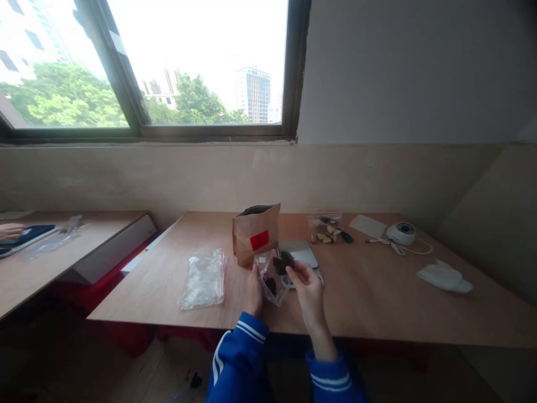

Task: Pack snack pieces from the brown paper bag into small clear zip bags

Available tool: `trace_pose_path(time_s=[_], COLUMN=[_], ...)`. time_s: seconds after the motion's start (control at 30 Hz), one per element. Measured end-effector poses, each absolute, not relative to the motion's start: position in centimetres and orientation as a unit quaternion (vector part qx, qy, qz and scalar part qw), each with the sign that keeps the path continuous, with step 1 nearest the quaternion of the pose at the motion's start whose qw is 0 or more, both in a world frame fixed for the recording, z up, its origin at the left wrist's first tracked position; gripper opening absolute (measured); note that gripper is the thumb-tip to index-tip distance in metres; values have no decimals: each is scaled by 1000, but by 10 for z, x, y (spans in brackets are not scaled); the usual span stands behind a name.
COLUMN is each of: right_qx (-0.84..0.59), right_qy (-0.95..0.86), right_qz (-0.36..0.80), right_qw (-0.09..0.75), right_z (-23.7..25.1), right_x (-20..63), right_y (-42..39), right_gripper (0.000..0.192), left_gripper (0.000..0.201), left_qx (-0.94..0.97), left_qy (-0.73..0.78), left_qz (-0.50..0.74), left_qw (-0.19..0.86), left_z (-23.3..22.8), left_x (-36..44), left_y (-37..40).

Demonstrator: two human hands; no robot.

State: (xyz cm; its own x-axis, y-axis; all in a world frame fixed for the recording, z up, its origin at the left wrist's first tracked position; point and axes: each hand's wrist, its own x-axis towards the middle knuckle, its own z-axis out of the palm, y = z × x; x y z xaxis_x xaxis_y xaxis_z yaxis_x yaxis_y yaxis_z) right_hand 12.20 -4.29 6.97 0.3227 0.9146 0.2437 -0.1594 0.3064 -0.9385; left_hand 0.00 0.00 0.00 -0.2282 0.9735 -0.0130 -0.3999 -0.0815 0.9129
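My left hand (253, 294) is closed on the side of a small clear plastic bag (277, 295). A dark lump (271, 285) lies inside that bag. Between the fingertips of my right hand (308, 288) is a dark, crinkled piece (284, 262), held at the bag's upper right; its exact kind does not show. Just behind my hands stands an upright brown paper pouch (255, 232) with a red label, its top open. A white scale (304, 254) sits behind my right hand, partly covered by it and the dark piece.
Flat clear zip bags (204, 280) lie on the wooden table (377, 302) to the left. Toward the back right are a bag of pale pieces (328, 229), a white paper (367, 225), a white dome camera (401, 233) with its cable, and white crumpled plastic (444, 276). Another person's hand (10, 230) shows far left.
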Motion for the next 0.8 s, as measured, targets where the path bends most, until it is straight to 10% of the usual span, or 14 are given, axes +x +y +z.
trace_pose_path(time_s=[0.3, 0.57, 0.8], right_qx=[-319, -348, -380], right_qy=[-679, -812, -659], right_qz=[196, 64, 130], right_qw=[632, 465, 636], right_z=[181, 166, 148], right_x=[96, 90, 109], right_y=[67, 107, 31], right_gripper=[12, 23, 27], left_gripper=[59, 53, 60], left_qx=[336, 301, 320], left_qy=[461, 424, 437], left_qz=[644, 662, 652], left_qw=[510, 540, 530], left_z=[17, 26, 10], left_x=[0, 2, 0], left_y=[-10, -14, -2])
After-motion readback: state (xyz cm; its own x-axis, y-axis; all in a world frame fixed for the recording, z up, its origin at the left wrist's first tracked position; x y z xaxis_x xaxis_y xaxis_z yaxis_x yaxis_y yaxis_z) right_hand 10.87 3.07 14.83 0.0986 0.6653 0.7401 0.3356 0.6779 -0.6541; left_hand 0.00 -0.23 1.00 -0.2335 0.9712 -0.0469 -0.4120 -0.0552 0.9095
